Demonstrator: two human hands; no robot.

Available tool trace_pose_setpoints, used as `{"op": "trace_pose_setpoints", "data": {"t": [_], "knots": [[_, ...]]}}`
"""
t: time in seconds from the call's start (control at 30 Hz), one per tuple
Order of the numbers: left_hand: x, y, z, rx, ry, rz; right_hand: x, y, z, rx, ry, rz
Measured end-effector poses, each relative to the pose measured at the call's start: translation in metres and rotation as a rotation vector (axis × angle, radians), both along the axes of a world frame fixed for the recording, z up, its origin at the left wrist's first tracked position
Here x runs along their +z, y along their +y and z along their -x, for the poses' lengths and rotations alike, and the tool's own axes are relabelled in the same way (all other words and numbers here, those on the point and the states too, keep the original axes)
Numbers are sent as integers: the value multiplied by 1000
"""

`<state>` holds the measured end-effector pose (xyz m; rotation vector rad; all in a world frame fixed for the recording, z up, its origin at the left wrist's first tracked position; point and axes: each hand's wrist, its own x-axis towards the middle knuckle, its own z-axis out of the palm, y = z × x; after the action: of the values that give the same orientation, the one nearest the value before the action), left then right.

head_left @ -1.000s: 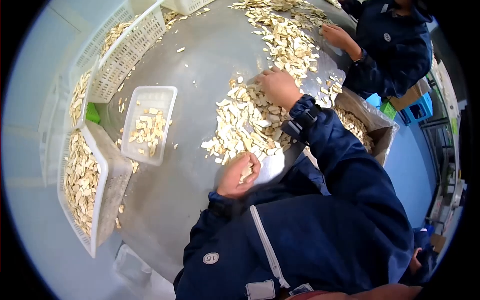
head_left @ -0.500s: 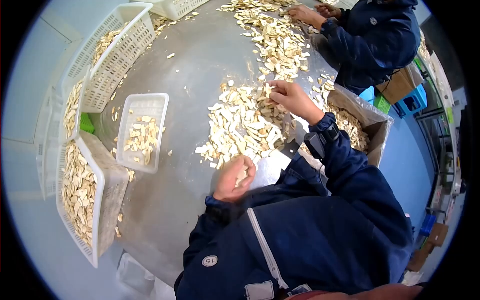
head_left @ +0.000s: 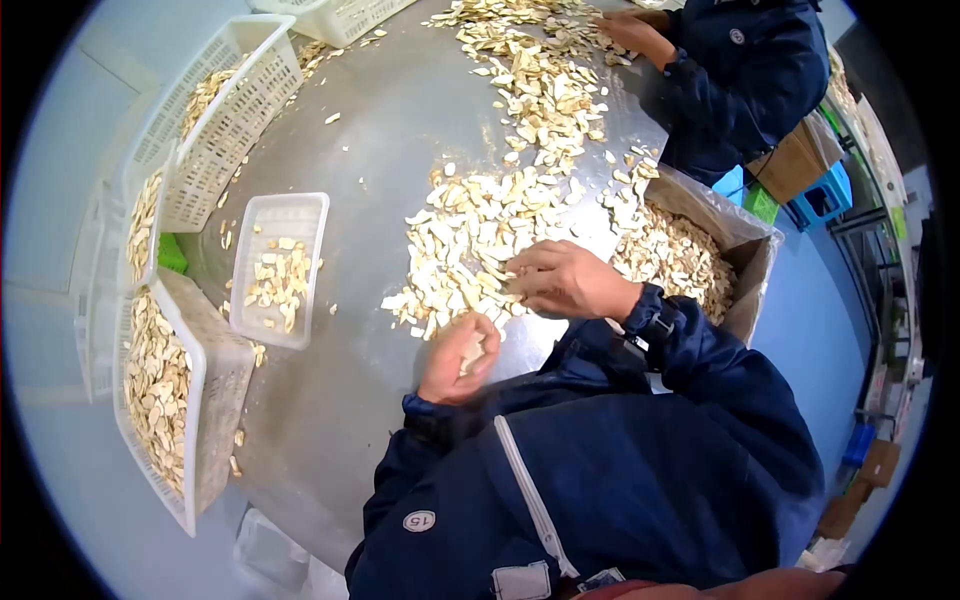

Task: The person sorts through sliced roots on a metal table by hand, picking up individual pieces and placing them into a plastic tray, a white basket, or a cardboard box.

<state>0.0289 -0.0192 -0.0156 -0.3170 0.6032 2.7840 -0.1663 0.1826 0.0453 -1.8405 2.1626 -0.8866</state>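
My left hand (head_left: 455, 360) is curled above the near edge of the pile, closed around a few pale dried slices that show between fingers and palm. A loose pile of such slices (head_left: 485, 225), cream with some tan edges, spreads over the metal table (head_left: 375, 120). At the pile's near right side is my right hand (head_left: 575, 282), palm down. Its bent fingers are slightly apart, fingertips right at the slices.
A shallow white tray (head_left: 318, 250) holding some slices lies left of the pile. White perforated baskets (head_left: 225, 375) of slices line the table's left side. A lined cardboard box (head_left: 750, 265) of slices stands at right. A co-worker's hand (head_left: 640, 35) works at the far slices.
My right hand has moved from the pile's far right side toward me, nearer my left hand. Slices beside the box are now uncovered. My left hand has barely moved and stays closed.
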Motion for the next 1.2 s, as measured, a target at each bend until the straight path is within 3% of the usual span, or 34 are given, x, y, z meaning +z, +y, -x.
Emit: {"op": "trace_pose_setpoints", "data": {"t": [0.07, 0.17, 0.27, 0.37, 0.5, 0.6, 0.63, 0.67, 0.7, 0.77, 0.8, 0.87, 0.97, 1.0, 1.07, 1.13, 1.2], "knots": [[-1, -1, 1, -17, 17, 39, -24, 2, 15, -63, 89, 102], [5, 12, 12, 57, 76, 120, -18, 5, 39, -366, 192, 53], [16, 23, 36, 135, -73, 68, -12, 4, 48, -368, 104, 51], [11, 25, 52, 95, -57, 17, 1, 19, 50, -518, 169, 108], [10, 29, 54, 34, -28, -50, -27, 58, 50, -797, 213, 76], [13, 27, 46, 2, -30, -64, -44, 46, 22, -639, 141, 26], [13, 24, 40, -5, -32, -61, -41, 40, 21, -544, 234, -43], [12, 19, 32, -16, 24, 78, -44, 34, 27, -501, 242, -24], [11, 11, 21, -29, 79, 218, -45, 29, 35, -536, 210, 0], [6, 3, 2, -18, 68, 69, -39, 21, 50, -616, 135, 44], [10, -2, -3, -20, 4, 68, -37, 16, 59, -660, 277, 49], [20, -8, -12, -19, -124, 60, -27, 18, 63, -566, 292, 76], [23, 0, 2, 5, -100, 62, -11, 10, 34, -164, 187, 170], [26, 5, 15, 10, -99, 74, -5, 7, 19, -29, 80, 73], [14, 10, 37, 58, -135, -29, -19, 9, -18, 90, -3, 127], [4, 10, 52, 65, -64, -138, -25, 17, -32, -4, -127, 101], [-6, 9, 66, 102, -40, -184, -26, 24, -20, -98, 97, 100]]}}
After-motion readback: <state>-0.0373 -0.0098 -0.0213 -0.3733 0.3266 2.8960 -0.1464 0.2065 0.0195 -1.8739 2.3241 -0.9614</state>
